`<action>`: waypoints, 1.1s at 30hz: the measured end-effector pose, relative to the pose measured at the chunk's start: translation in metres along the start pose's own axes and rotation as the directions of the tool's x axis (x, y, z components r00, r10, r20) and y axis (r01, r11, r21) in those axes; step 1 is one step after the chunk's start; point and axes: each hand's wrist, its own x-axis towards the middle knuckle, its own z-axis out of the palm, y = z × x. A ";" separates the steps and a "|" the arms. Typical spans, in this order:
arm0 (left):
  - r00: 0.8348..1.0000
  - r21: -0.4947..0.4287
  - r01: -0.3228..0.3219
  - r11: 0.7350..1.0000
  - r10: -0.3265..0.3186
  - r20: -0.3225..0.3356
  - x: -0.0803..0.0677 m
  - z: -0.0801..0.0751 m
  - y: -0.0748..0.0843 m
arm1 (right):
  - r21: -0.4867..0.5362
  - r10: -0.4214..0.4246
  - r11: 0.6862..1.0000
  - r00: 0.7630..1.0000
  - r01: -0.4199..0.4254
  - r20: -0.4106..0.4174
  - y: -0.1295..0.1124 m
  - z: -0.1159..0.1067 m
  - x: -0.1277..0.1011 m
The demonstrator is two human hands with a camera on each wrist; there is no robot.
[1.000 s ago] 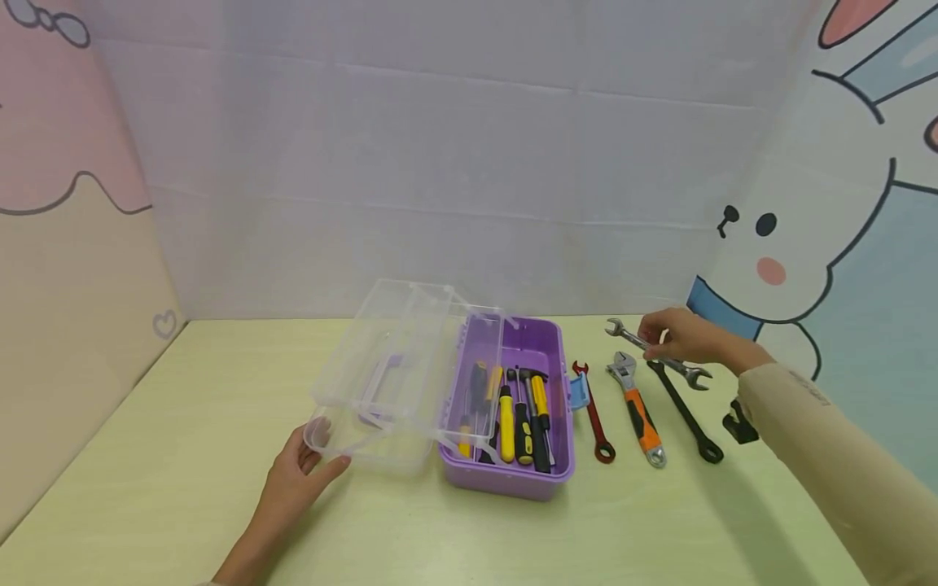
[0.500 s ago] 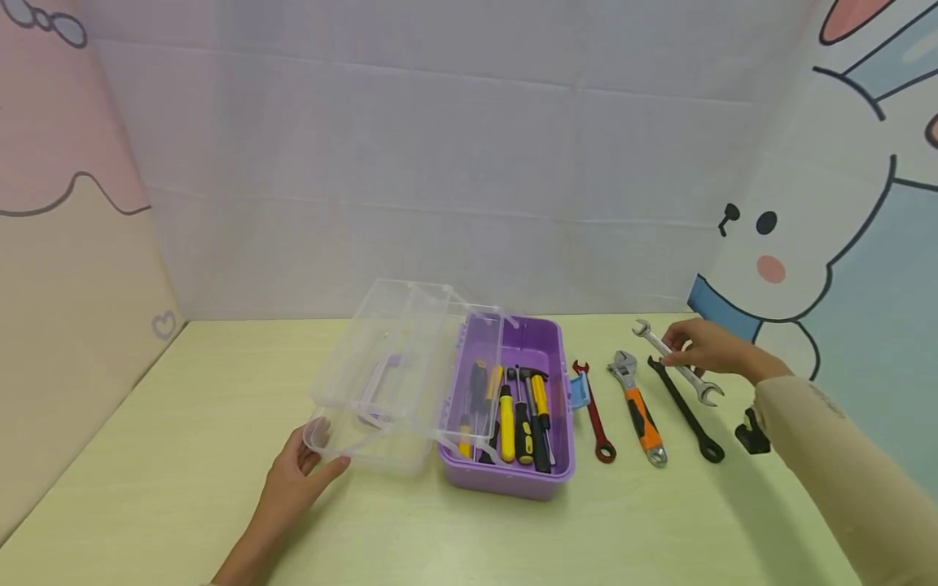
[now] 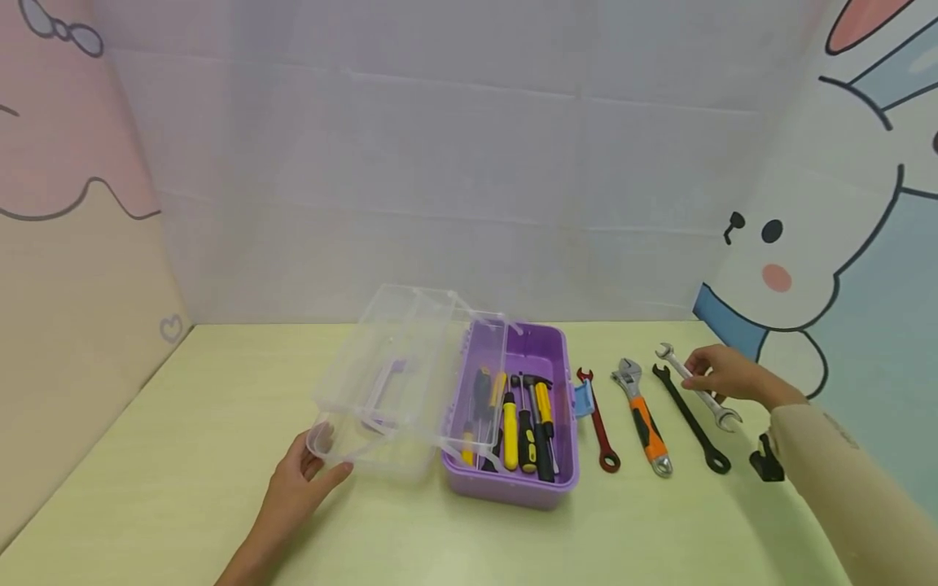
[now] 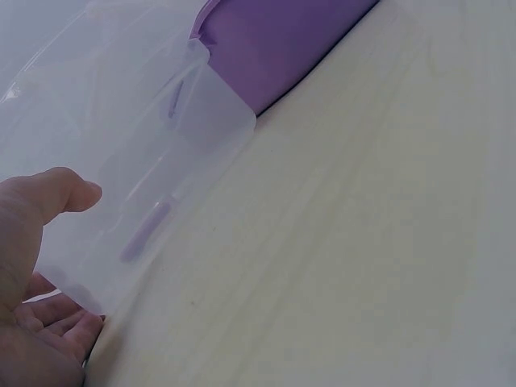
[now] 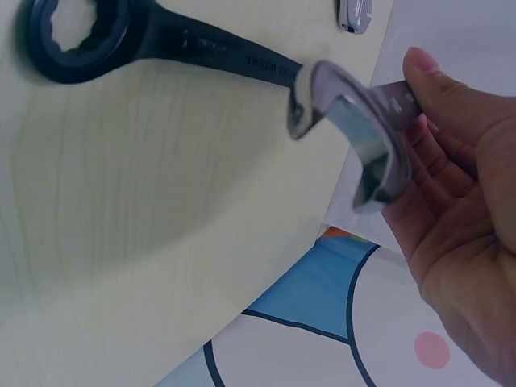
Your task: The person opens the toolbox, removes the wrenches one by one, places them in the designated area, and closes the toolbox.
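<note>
**While left hand steadies the lid, right hand's got the silver wrench**

Right hand point(image 3: 721, 376) has fingers wrapped round the silver wrench point(image 3: 696, 385), held at the far right of the tool row, just beside the black wrench point(image 3: 690, 419) on the table point(image 3: 183, 456). Left hand point(image 3: 296, 480) grips the clear lid point(image 3: 399, 382) corner w/ thumb on top; lid's flipped open left of the purple toolbox point(image 3: 513, 484). Orange-handled adjustable wrench point(image 3: 642, 419) & red wrench point(image 3: 599, 419) lie btwn box and black one.
</note>
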 end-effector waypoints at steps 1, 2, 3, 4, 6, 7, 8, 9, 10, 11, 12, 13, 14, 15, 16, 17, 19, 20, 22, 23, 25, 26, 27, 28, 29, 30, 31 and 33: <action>1.000 0.001 -0.002 1.000 0.002 0.000 0.000 0.000 0.000 | 0.004 0.005 1.000 1.000 -0.005 -0.004 0.002 0.001 -0.001; 1.000 0.000 -0.004 1.000 0.004 0.001 0.000 0.000 0.000 | 0.004 0.012 1.000 1.000 -0.012 -0.011 0.005 0.002 -0.002; 1.000 0.001 -0.007 1.000 0.007 0.003 0.000 0.001 0.000 | 0.008 0.020 1.000 1.000 -0.020 -0.016 0.007 0.002 -0.002; 1.000 -0.002 -0.009 1.000 0.009 0.004 0.000 0.000 0.000 | 0.006 0.023 1.000 1.000 -0.023 -0.019 0.009 0.002 -0.003; 1.000 -0.008 -0.012 1.000 0.012 0.004 0.000 0.000 0.001 | 0.006 0.044 0.999 0.999 -0.044 -0.019 0.012 0.002 -0.004; 1.000 -0.009 -0.012 1.000 0.012 0.003 0.000 0.000 0.001 | 0.005 0.053 0.999 0.998 -0.053 -0.017 0.014 0.002 -0.004; 1.000 -0.012 -0.015 1.000 0.015 0.003 0.000 0.001 0.002 | 0.004 0.061 0.998 0.998 -0.061 -0.014 0.015 0.003 -0.005; 1.000 -0.013 -0.015 1.000 0.015 0.003 -0.001 0.001 0.002 | 0.004 0.067 0.998 0.998 -0.067 -0.012 0.017 0.004 -0.005; 1.000 -0.015 -0.017 1.000 0.017 0.002 -0.001 0.001 0.002 | 0.005 0.072 0.997 0.997 -0.072 -0.010 0.019 0.004 -0.006; 1.000 -0.015 -0.019 1.000 0.019 0.001 -0.001 0.001 0.002 | 0.006 0.077 0.997 0.997 -0.077 -0.011 0.020 0.005 -0.007; 1.000 -0.014 -0.021 1.000 0.021 0.001 -0.001 0.001 0.003 | 0.006 0.081 0.997 0.997 -0.081 -0.013 0.022 0.006 -0.007; 1.000 -0.014 -0.022 1.000 0.022 -0.001 -0.001 0.001 0.003 | 0.005 0.087 0.996 0.996 -0.086 -0.014 0.024 0.006 -0.008; 1.000 -0.014 -0.023 1.000 0.023 -0.001 -0.001 0.001 0.003 | 0.006 0.092 0.996 0.996 -0.092 -0.016 0.025 0.007 -0.008; 1.000 -0.013 -0.021 1.000 0.021 -0.001 -0.001 0.001 0.003 | 0.007 0.096 0.995 0.995 -0.096 -0.018 0.027 0.007 -0.009; 1.000 -0.009 -0.016 1.000 0.016 -0.003 -0.001 0.001 0.003 | 0.009 0.101 0.995 0.995 -0.101 -0.020 0.028 0.008 -0.010; 1.000 -0.006 -0.011 1.000 0.011 -0.005 -0.001 0.001 0.003 | 0.009 0.106 0.994 0.994 -0.106 -0.019 0.030 0.008 -0.010; 1.000 0.000 -0.003 1.000 0.003 -0.006 -0.001 0.001 0.004 | 0.010 0.120 0.993 0.993 -0.120 -0.016 0.034 0.010 -0.011; 1.000 0.002 0.001 1.000 -0.001 -0.005 -0.002 0.001 0.004 | 0.016 0.124 0.992 0.992 -0.123 -0.017 0.036 0.011 -0.011; 1.000 0.003 0.004 1.000 -0.003 -0.006 -0.002 0.001 0.004 | 0.024 0.128 0.992 0.992 -0.128 -0.019 0.039 0.013 -0.012; 1.000 0.002 0.002 1.000 -0.002 -0.005 -0.002 0.001 0.003 | 0.026 0.131 0.991 0.991 -0.130 -0.020 0.041 0.014 -0.012; 1.000 -0.002 0.000 1.000 0.000 -0.004 -0.002 0.001 0.003 | 0.035 0.135 0.990 0.991 -0.134 -0.021 0.043 0.015 -0.012; 1.000 -0.004 -0.001 1.000 0.001 -0.005 -0.002 0.001 0.003 | 0.036 0.137 0.990 0.990 -0.136 -0.022 0.043 0.016 -0.012; 1.000 -0.006 -0.002 1.000 0.002 -0.005 -0.002 0.001 0.003 | 0.036 0.137 0.990 0.990 -0.137 -0.021 0.044 0.015 -0.012; 1.000 -0.008 0.000 1.000 0.000 -0.004 -0.002 0.001 0.002 | 0.036 0.144 0.989 0.989 -0.143 -0.019 0.044 0.015 -0.011; 1.000 -0.008 0.001 1.000 -0.001 -0.003 -0.002 0.001 0.002 | 0.036 0.150 0.988 0.989 -0.149 -0.016 0.044 0.015 -0.011; 1.000 -0.008 0.002 1.000 -0.002 -0.003 -0.001 0.001 0.002 | 0.037 0.152 0.988 0.988 -0.152 -0.013 0.045 0.015 -0.011; 1.000 -0.009 0.003 1.000 -0.003 -0.003 -0.001 0.001 0.001 | 0.036 0.152 0.988 0.988 -0.152 -0.010 0.045 0.014 -0.011; 1.000 -0.008 0.001 1.000 -0.001 -0.001 -0.001 0.001 0.001 | 0.040 0.163 0.986 0.987 -0.163 -0.004 0.047 0.014 -0.011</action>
